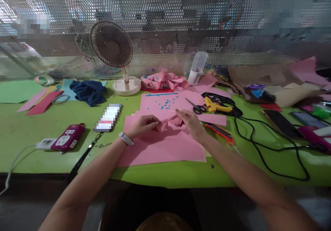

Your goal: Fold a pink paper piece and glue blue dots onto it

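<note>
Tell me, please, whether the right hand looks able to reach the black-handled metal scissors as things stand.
Probably yes: the scissors lie just beyond the right hand, with nothing visible on top of them, though that hand holds the folded pink paper and would likely have to let go first.

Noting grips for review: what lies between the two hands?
In the head view, folded pink paper lies between the left hand and right hand, held by both.

Green tabletop (pixel 165 180) | pink paper sheets (pixel 160 153) | beige fan (pixel 112 48) | blue cloth (pixel 88 92) | lit phone (pixel 108 117) | magenta-cased device (pixel 68 138)
</note>
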A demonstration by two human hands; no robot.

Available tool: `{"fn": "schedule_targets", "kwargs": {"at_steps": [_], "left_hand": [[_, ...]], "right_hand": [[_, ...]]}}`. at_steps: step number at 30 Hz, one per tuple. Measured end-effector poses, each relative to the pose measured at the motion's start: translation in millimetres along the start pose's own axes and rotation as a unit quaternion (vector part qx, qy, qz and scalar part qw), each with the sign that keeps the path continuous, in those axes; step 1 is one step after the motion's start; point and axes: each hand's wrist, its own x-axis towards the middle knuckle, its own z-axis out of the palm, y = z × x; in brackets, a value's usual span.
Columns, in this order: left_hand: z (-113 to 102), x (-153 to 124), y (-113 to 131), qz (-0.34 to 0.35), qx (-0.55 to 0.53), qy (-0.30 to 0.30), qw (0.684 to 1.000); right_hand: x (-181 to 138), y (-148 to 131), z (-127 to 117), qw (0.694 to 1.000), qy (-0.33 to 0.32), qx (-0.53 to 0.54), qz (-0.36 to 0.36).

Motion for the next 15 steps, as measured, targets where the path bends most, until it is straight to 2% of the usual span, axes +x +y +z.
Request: {"fn": "schedule_targets", "kwargs": {"at_steps": [3, 6, 12, 15], "left_hand": [[-3, 1, 0, 0.017, -0.004, 0.036, 0.999], [-5, 2, 2, 0.024, -0.021, 0.077, 0.997], [-4, -3, 10, -0.1, -0.073, 0.072, 0.99], [-3, -3, 11, -0.103, -0.066, 0.065, 0.99]], "right_hand": [[2, 1, -3, 1.0, -0.019, -0.022, 0.006], [4, 6, -3, 0.999, -0.011, -0.03, 0.013], [3, 14, 3, 1.0, -0.005, -0.018, 0.014], [2, 14, 5, 1.0, -0.024, 0.005, -0.001]]}}
